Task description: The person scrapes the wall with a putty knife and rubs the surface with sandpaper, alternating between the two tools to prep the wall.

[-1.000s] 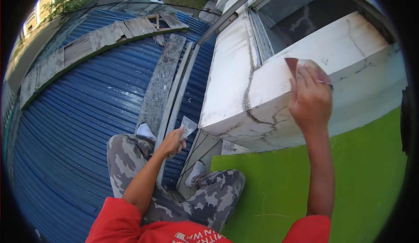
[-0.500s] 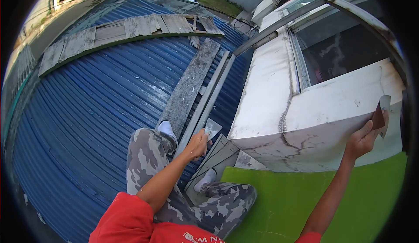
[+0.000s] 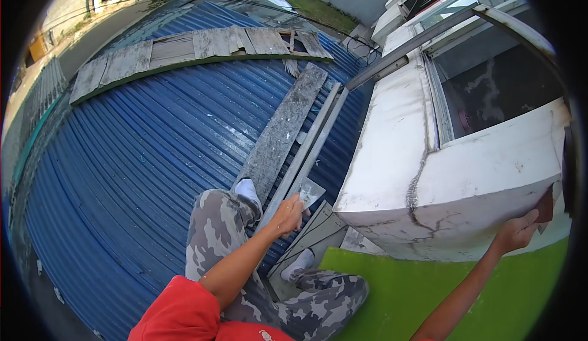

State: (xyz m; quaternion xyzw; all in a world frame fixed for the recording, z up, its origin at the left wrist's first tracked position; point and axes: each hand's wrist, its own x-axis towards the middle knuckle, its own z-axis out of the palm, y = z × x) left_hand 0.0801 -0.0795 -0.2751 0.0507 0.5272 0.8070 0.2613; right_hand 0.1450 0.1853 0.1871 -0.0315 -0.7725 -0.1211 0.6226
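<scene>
A flat scraper [image 3: 311, 192] with a pale triangular blade is in my left hand [image 3: 289, 214], above the metal rails beside my feet. My right hand [image 3: 517, 232] grips a reddish-brown sheet [image 3: 544, 206], which looks like sandpaper, at the lower right edge of the white ledge [image 3: 478, 185]. Dark cracks run down the ledge's top and spread over its front face, to the left of my right hand.
Blue corrugated roofing [image 3: 147, 151] spreads at the left, with a speckled plank [image 3: 285, 126] and metal rails [image 3: 318, 139] on it. Weathered boards [image 3: 128, 65] cross its far side. A window opening [image 3: 502, 83] is behind the ledge; a green wall [image 3: 392, 286] drops below.
The view has shifted, so the surroundings sit lower and further right. My right hand has moved down against the ledge's edge with the sheet. My left hand still holds the scraper.
</scene>
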